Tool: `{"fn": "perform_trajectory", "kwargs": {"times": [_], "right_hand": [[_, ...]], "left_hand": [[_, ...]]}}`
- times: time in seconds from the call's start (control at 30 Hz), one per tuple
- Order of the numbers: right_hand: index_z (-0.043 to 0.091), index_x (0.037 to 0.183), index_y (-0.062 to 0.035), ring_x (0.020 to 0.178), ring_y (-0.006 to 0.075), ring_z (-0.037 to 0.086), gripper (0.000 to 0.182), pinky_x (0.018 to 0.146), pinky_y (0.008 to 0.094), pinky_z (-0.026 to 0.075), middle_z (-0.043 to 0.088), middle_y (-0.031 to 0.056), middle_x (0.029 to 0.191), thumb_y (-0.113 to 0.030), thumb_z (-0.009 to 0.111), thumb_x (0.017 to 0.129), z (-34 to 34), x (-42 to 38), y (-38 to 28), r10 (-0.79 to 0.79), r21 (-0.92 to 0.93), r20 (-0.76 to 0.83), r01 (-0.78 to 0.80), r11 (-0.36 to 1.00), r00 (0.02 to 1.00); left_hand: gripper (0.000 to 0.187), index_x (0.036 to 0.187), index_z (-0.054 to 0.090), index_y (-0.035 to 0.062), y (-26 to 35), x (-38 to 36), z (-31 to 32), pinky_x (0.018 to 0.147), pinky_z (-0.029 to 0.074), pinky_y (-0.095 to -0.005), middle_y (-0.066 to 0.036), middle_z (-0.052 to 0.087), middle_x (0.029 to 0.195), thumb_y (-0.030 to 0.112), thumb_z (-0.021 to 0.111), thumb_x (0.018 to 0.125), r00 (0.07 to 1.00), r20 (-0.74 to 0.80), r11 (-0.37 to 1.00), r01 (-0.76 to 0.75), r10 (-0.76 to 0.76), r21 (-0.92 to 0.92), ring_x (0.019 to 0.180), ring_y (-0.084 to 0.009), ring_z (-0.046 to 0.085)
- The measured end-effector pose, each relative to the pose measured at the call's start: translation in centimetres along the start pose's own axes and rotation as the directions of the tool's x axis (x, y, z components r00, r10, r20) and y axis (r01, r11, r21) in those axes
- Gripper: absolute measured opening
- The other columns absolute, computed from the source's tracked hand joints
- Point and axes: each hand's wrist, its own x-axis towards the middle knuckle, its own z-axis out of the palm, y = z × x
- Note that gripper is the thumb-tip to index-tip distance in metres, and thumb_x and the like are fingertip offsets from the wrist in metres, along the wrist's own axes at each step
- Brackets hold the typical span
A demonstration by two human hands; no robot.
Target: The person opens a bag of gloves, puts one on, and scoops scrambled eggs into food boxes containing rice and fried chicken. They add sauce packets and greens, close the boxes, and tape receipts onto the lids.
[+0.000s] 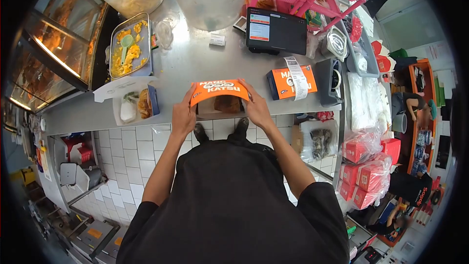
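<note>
At the front edge of the steel counter, an orange takeout box (220, 92) printed "MANG KATSU" is between my two hands. My left hand (184, 116) grips its left side and my right hand (258, 109) its right side. The box's lid bows upward, and brown food (227, 103) shows in the gap below it. To the left stands an opened takeout box (149, 85) with a white wrapped bundle (129, 109) and a browned fried piece (144, 103). A closed orange box (282, 84) sits to the right, a paper receipt (296, 76) lying over it.
A metal tray (115, 71) of yellow food holds a green scoop (127, 44). Behind are a large clear tub (207, 0), a tablet (277, 32) and a pink rack (293, 1). A glass display case (58, 44) borders the left. Two people (415, 105) are far right.
</note>
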Motion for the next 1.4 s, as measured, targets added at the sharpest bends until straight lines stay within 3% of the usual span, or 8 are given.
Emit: {"fn": "perform_trajectory", "kwargs": {"times": [0.3, 0.4, 0.47, 0.8, 0.93, 1.13, 1.23, 1.4], "right_hand": [[0.012, 0.159, -0.0225, 0.150, 0.0421, 0.001, 0.087, 0.119, 0.0518, 0.020, -0.001, 0.0197, 0.164, -0.048, 0.061, 0.091, -0.3, -2.1, 2.0, -0.078, -0.460, 0.132, 0.131, 0.878, 0.988], [0.014, 0.158, -0.0218, 0.149, 0.0449, 0.002, 0.088, 0.116, 0.0586, 0.020, -0.003, 0.0213, 0.163, -0.053, 0.059, 0.090, 0.2, -1.4, 1.0, -0.163, -0.518, 0.172, 0.230, 0.824, 0.971], [0.015, 0.158, -0.0218, 0.148, 0.0471, 0.004, 0.088, 0.114, 0.0637, 0.021, -0.003, 0.0214, 0.163, -0.055, 0.059, 0.089, 1.2, -0.8, 1.3, -0.224, -0.399, 0.160, 0.270, 0.876, 0.961], [0.020, 0.157, -0.0195, 0.144, 0.0522, 0.017, 0.071, 0.113, 0.0569, 0.031, 0.009, 0.0208, 0.162, -0.024, 0.056, 0.096, 1.5, 0.2, 3.1, -0.398, -0.575, 0.260, 0.472, 0.668, 0.880], [0.021, 0.156, -0.0169, 0.140, 0.0559, 0.023, 0.068, 0.111, 0.0561, 0.036, 0.012, 0.0222, 0.161, -0.015, 0.052, 0.096, 1.1, 0.2, 1.8, -0.010, -0.724, 0.366, 0.291, 0.625, 0.931], [0.014, 0.157, -0.0108, 0.146, 0.0497, 0.012, 0.083, 0.114, 0.0571, 0.030, 0.008, 0.0155, 0.163, -0.040, 0.059, 0.095, 1.5, -1.4, 2.0, -0.247, -0.625, 0.244, 0.347, 0.699, 0.938], [0.031, 0.152, -0.0135, 0.129, 0.0402, 0.046, 0.068, 0.102, 0.0487, 0.042, 0.036, 0.0142, 0.153, -0.034, 0.061, 0.094, -2.6, -3.5, 1.4, -0.258, -0.541, -0.103, 0.164, 0.825, 0.961], [0.065, 0.108, -0.0043, 0.096, 0.0318, 0.062, 0.033, 0.083, 0.0383, 0.049, 0.066, 0.0134, 0.100, -0.033, 0.064, 0.091, -20.6, -5.6, 9.9, -0.156, -0.190, -0.982, -0.515, 0.836, 0.109]], "left_hand": [[0.073, 0.150, 0.037, 0.0117, -0.3, -1.9, -0.2, 0.102, 0.042, -0.0478, -0.029, 0.043, 0.145, 0.030, 0.069, 0.087, 0.978, 0.206, 0.999, -0.027, 0.036, -0.044, 0.122, -0.0498, 0.049], [0.094, 0.154, 0.027, 0.0112, 1.5, -1.7, 0.0, 0.113, 0.023, -0.0617, -0.022, 0.007, 0.163, 0.054, 0.069, 0.081, 0.959, 0.265, 0.828, -0.064, -0.104, 0.558, 0.143, -0.0544, 0.013], [0.101, 0.157, 0.021, 0.0181, 0.8, 1.0, 0.5, 0.111, 0.021, -0.0689, -0.025, 0.001, 0.162, 0.065, 0.065, 0.079, 0.881, 0.332, 0.780, -0.459, 0.338, 0.425, 0.145, -0.0551, 0.002], [0.073, 0.154, 0.026, 0.0311, -3.0, 3.7, 2.3, 0.112, 0.030, -0.0608, -0.023, 0.020, 0.158, 0.038, 0.063, 0.092, 0.738, 0.581, 0.668, -0.626, 0.342, 0.402, 0.141, -0.0544, 0.020], [0.064, 0.153, 0.026, 0.0397, -2.3, 3.6, 1.7, 0.112, 0.030, -0.0630, -0.016, 0.021, 0.160, 0.027, 0.056, 0.097, 0.736, 0.577, 0.682, -0.625, 0.354, 0.379, 0.140, -0.0562, 0.019], [0.082, 0.148, 0.039, 0.0412, 1.8, 3.1, 1.3, 0.101, 0.041, -0.0561, -0.024, 0.034, 0.148, 0.054, 0.074, 0.076, 0.825, 0.502, 0.757, -0.497, 0.260, 0.425, 0.133, -0.0474, 0.033], [0.085, 0.139, 0.054, 0.0369, -0.3, 3.2, 4.0, 0.091, 0.043, -0.0535, -0.021, 0.045, 0.129, 0.064, 0.078, 0.063, 0.889, 0.150, 0.802, -0.455, 0.432, 0.388, 0.120, -0.0410, 0.043], [0.082, 0.136, 0.058, 0.0339, 0.4, 3.0, 3.8, 0.091, 0.043, -0.0513, -0.018, 0.047, 0.126, 0.060, 0.080, 0.062, 0.921, 0.079, 0.817, -0.376, 0.381, 0.437, 0.117, -0.0395, 0.043]]}}
